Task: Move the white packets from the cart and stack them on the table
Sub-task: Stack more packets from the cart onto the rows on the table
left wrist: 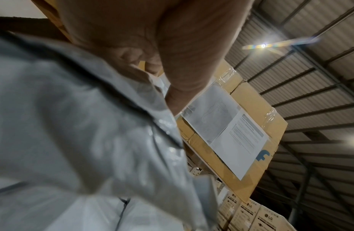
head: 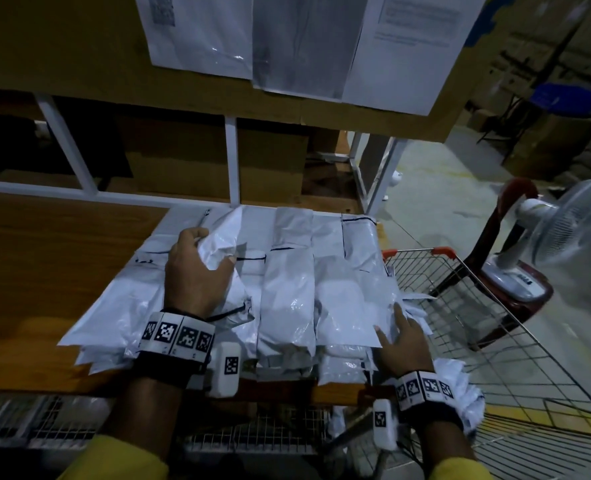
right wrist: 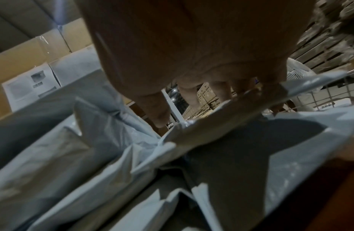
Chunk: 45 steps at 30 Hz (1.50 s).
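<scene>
Several white packets [head: 287, 299] lie in overlapping rows on the wooden table [head: 44, 271]. My left hand [head: 206, 252] grips a crumpled white packet [head: 223, 244] on top of the left rows, fingers and thumb curled round it. In the left wrist view the palm [left wrist: 152, 39] sits over that packet [left wrist: 73, 125]. My right hand [head: 396, 327] rests with straight fingers on the right edge of the pile, by the table's corner; the right wrist view shows its fingers [right wrist: 271, 87] touching a packet edge [right wrist: 211, 125]. The wire cart [head: 477, 306] stands right of the table and holds more white packets [head: 460, 393].
A white frame [head: 231, 161] and a cardboard panel with taped papers [head: 287, 46] rise behind the table. A white fan [head: 564, 226] sits on a red chair beyond the cart. Wire mesh [head: 217, 434] shows below the table's front edge. Bare wood lies left of the packets.
</scene>
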### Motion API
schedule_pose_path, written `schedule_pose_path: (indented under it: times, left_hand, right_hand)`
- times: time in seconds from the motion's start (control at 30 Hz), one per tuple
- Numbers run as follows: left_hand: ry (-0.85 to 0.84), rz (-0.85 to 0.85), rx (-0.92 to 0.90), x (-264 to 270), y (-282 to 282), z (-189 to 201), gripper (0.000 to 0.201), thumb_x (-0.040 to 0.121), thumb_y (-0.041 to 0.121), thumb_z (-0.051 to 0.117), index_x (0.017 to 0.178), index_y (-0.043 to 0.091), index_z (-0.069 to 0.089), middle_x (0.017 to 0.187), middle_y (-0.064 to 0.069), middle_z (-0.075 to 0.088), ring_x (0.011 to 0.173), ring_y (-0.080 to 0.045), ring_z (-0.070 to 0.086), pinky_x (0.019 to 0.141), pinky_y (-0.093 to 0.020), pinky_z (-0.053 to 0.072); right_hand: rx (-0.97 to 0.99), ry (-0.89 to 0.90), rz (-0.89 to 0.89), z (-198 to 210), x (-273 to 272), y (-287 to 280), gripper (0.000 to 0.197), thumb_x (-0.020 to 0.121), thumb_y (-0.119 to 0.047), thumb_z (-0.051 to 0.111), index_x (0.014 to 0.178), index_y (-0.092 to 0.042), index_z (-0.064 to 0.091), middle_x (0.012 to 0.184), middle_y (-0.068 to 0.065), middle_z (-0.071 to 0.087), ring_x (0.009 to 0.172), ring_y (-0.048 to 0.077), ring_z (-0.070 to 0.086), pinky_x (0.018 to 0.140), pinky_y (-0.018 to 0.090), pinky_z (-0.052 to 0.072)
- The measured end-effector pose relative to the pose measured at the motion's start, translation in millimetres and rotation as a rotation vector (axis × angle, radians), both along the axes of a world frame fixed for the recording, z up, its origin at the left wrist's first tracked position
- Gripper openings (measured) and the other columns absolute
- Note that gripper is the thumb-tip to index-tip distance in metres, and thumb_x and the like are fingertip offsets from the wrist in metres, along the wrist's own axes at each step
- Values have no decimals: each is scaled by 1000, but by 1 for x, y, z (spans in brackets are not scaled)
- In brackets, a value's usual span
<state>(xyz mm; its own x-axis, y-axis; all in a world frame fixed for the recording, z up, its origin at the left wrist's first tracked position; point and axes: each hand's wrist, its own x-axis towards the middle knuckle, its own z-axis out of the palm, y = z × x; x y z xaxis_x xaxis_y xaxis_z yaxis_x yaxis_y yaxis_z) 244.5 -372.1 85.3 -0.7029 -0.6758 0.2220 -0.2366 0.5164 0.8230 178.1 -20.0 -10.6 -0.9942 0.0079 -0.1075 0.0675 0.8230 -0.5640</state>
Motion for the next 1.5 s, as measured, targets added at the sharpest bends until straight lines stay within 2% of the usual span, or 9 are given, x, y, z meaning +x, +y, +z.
schedule_pose_path:
  times: [0.1,0.37,0.47,0.7,0.83,0.93,1.13,1.33,1.5]
  left_hand:
    - [-4,16,6,7,-4,-2,56,79,29,82,127,21,54,127,-8,62,114,-29,58,91,-36,47]
    - [-69,22,-1,36,-33,-4,54,84,23,79,134,17,59,132,-8,63,120,-28,58,97,-38,49]
    - [-75,-6,-26,38,-40,-4,57,84,20,79,136,14,59,134,-9,63,122,-28,58,102,-44,49]
    - [-146,-64,-104,33,-50,3,43,86,12,76,127,3,64,125,-19,66,114,-34,61,89,-29,41]
    - [-218,-106,-154,19,-43,-9,52,85,19,77,133,5,62,128,-20,64,120,-35,59,99,-37,45]
    - [-295,-172,-148,4,-32,-24,63,86,30,75,143,15,54,139,-18,56,130,-35,50,110,-44,42]
    - [-408,-72,-213,-5,-58,-33,66,87,40,70,147,25,46,148,-17,46,134,-41,43,108,-52,41]
    - [-842,-151,-307,1,-57,-49,77,95,64,46,158,32,15,166,-17,-5,147,-42,15,116,-52,21]
    - [-956,-191,-344,12,-47,-80,77,98,67,27,159,34,-7,165,-15,-16,149,-37,10,117,-54,17]
  right_hand:
    - [-67,45,-66,8,2,8,68,95,-35,60,154,-14,33,147,22,46,135,36,43,109,46,38]
    - [-39,130,-92,39,-9,23,45,96,-26,61,134,-3,59,136,24,57,127,39,51,105,47,41]
    - [-15,150,-51,54,-14,13,42,96,-33,59,129,-7,63,128,21,63,121,38,56,99,47,45]
    - [62,111,-10,67,-20,-14,51,94,-48,56,136,-19,58,132,17,60,119,36,58,101,51,47]
    - [61,83,16,67,-15,-28,52,94,-52,54,137,-22,57,133,17,59,117,36,58,99,50,48]
    - [42,74,35,68,-11,-38,51,95,-50,54,137,-22,57,133,17,59,118,35,58,100,49,47]
    - [35,75,56,68,-1,-43,49,97,-45,55,138,-20,57,134,15,60,120,33,57,102,46,46]
    - [17,55,62,68,5,-52,48,97,-44,56,139,-19,56,136,13,60,117,33,59,102,44,45]
    - [-1,60,61,66,5,-57,47,97,-42,56,138,-21,58,134,14,60,119,33,57,102,45,45]
